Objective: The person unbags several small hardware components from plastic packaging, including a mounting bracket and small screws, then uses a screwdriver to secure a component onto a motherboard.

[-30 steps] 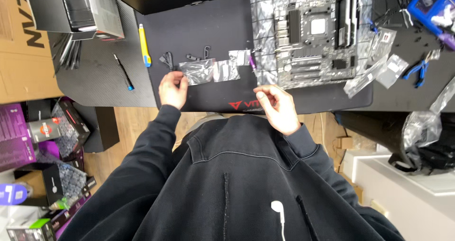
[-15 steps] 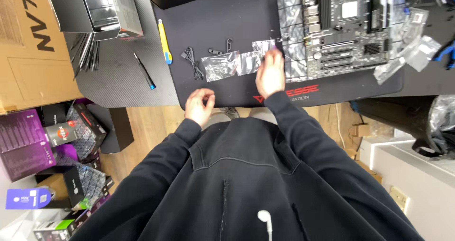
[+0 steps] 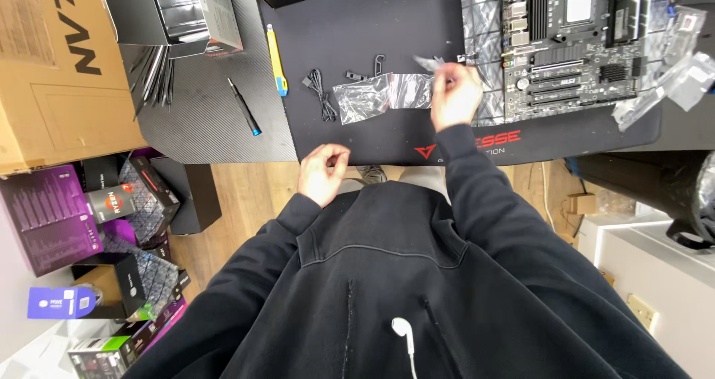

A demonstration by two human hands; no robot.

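Right hand (image 3: 456,96) reaches over the black mat (image 3: 357,21), grip pinching a small clear plastic bag (image 3: 430,64) at the fingertips, lifted just off the mat beside the motherboard (image 3: 573,44). Larger clear bag (image 3: 383,94) lies flat just left of that hand, near the loose black cable (image 3: 320,92), so small parts stay within reach. Left hand (image 3: 322,172) hangs at the desk (image 3: 201,118) edge, fingers loosely curled, holding nothing. Bag contents too small to tell; motherboard cut off at the top edge
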